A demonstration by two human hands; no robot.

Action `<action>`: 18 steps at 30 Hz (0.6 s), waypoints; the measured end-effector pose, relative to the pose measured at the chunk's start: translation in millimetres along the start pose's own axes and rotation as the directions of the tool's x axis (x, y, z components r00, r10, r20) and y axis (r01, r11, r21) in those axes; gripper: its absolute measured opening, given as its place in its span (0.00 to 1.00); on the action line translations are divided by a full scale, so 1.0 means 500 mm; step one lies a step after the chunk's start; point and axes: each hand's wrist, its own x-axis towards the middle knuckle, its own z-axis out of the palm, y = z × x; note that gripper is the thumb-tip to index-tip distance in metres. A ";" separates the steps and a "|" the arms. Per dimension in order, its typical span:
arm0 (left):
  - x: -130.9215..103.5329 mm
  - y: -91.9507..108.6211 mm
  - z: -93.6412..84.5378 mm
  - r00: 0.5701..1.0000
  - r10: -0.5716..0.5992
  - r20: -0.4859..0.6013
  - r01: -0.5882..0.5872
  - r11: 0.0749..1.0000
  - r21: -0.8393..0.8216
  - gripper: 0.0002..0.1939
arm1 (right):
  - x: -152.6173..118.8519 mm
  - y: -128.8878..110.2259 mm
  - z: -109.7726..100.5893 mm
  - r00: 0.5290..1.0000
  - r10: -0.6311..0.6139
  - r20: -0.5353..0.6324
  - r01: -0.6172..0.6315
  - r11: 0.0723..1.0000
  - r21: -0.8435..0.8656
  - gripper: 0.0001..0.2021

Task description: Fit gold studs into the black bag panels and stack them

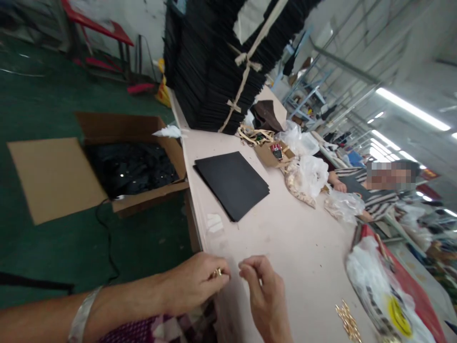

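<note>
My left hand (202, 281), with a silver-coloured bangle (84, 312) on its wrist, is closed over the table's near left edge. A small gold-coloured metal piece (216, 272) shows between its thumb and forefinger. Just to the right, my right hand (266, 295) has thumb and forefinger drawn together in a pinch; what they hold, if anything, is too small to tell. The two hands are close but apart. Beyond them lies a stack of black flat panels (232, 181). To the right, a little pile of gold-coloured metal pieces (348, 321) rests on the table (285, 247).
A tall tied stack of black material (214, 62) stands at the far end. On the floor at left sits an open cardboard box (150, 202) with black items inside. Plastic bags (310, 174) line the table's far side, where another person (374, 190) is. A printed bag (385, 295) lies right.
</note>
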 end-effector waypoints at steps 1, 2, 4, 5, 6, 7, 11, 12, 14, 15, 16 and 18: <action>0.001 -0.011 -0.018 0.998 -0.043 -0.054 0.040 0.998 -0.056 0.11 | 0.040 0.006 0.007 1.000 0.015 -0.023 -0.016 1.000 -0.020 0.07; 0.002 -0.022 -0.034 0.989 -0.094 -0.112 0.081 0.990 -0.111 0.12 | 0.083 0.012 0.015 0.999 0.004 -0.049 -0.007 0.999 -0.045 0.08; 0.002 -0.046 -0.061 0.956 -0.195 -0.218 0.149 0.966 -0.212 0.14 | 0.173 0.024 0.035 0.994 -0.066 -0.084 0.053 0.987 -0.149 0.10; 0.001 -0.057 -0.071 0.935 -0.240 -0.261 0.172 0.951 -0.257 0.15 | 0.217 0.029 0.046 0.990 -0.108 -0.085 0.088 0.973 -0.214 0.11; -0.001 -0.066 -0.080 0.914 -0.280 -0.294 0.190 0.935 -0.298 0.17 | 0.256 0.033 0.058 0.986 -0.145 -0.077 0.119 0.954 -0.276 0.11; -0.004 -0.074 -0.086 0.894 -0.314 -0.319 0.202 0.919 -0.338 0.18 | 0.290 0.035 0.070 0.983 -0.173 -0.060 0.145 0.935 -0.325 0.11; -0.014 -0.088 -0.098 0.838 -0.399 -0.372 0.195 0.856 -0.479 0.23 | 0.334 0.032 0.097 0.976 -0.215 0.033 0.211 0.894 -0.395 0.10; -0.016 -0.089 -0.099 0.831 -0.410 -0.376 0.185 0.840 -0.510 0.23 | 0.321 0.028 0.096 0.975 -0.215 0.059 0.220 0.887 -0.407 0.11; -0.016 -0.090 -0.099 0.822 -0.426 -0.377 0.159 0.809 -0.566 0.24 | 0.270 0.014 0.087 0.976 -0.178 0.129 0.215 0.888 -0.406 0.11; -0.016 -0.090 -0.098 0.820 -0.432 -0.375 0.146 0.792 -0.593 0.24 | 0.237 0.004 0.078 0.973 -0.133 0.188 0.197 0.904 -0.379 0.11; -0.016 -0.089 -0.095 0.819 -0.437 -0.372 0.133 0.775 -0.618 0.24 | 0.201 -0.005 0.068 0.959 -0.076 0.274 0.167 0.930 -0.328 0.10; -0.018 -0.088 -0.088 0.820 -0.445 -0.359 0.111 0.739 -0.664 0.23 | 0.136 -0.022 0.046 0.878 0.028 0.479 0.058 0.985 -0.165 0.09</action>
